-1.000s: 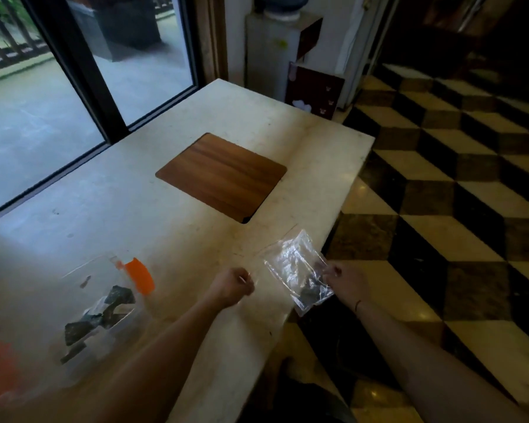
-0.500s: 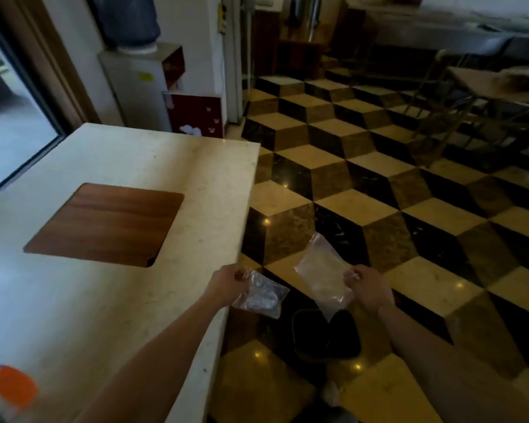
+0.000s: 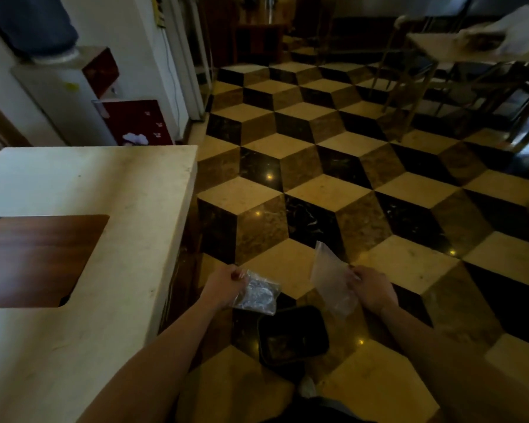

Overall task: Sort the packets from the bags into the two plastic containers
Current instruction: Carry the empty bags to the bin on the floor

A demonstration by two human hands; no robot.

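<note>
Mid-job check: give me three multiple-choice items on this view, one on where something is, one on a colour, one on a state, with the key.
1. Where is the black bin?
A. On the stone table
B. On the floor below the two hands
C. On the far table

2. What colour is the square inset in the stone table?
A. Wood brown
B. Green
C. White

3. What is the left hand doing?
A. Lying flat on the table
B. Hanging empty
C. Holding a clear packet with contents

Key: 1 B, the bin sits on the patterned floor under the hands. 2 A, the inset shows brown wood grain. 3 C, its fingers grip the filled clear packet, while the right hand holds a flat, empty-looking clear bag.
</note>
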